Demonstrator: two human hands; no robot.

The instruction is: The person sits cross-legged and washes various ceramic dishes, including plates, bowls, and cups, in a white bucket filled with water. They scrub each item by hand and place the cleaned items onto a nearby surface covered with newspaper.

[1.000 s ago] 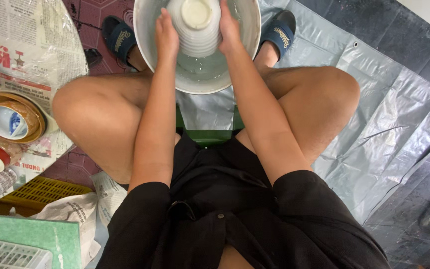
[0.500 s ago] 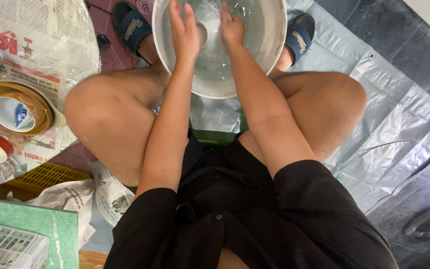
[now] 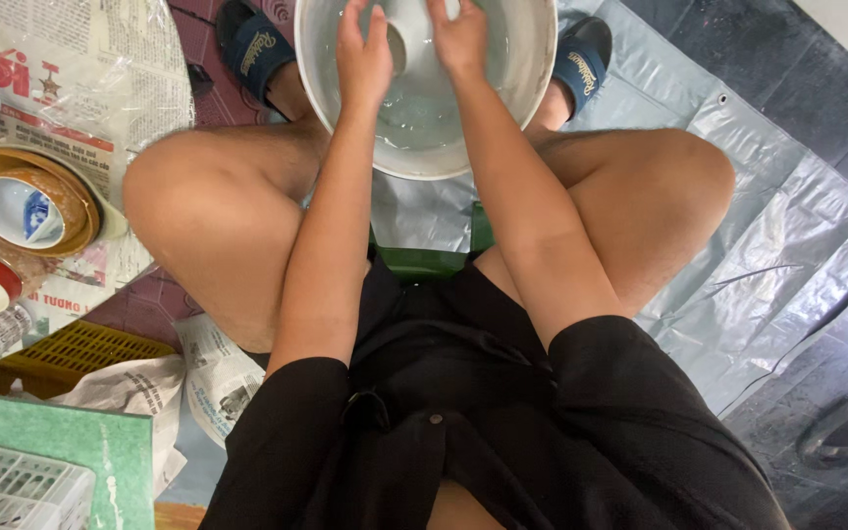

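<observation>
Both sets of fingers wrap a small white bowl (image 3: 412, 39), left hand (image 3: 363, 61) on one side and right hand (image 3: 459, 37) on the other, holding it low inside the big metal basin (image 3: 532, 69) so drips probably fall back into the water. The basin sits on the grey tarp (image 3: 738, 255) between the sandalled feet, right within reach. More bowls (image 3: 22, 211) wait on newspaper (image 3: 100, 79) at the left edge.
</observation>
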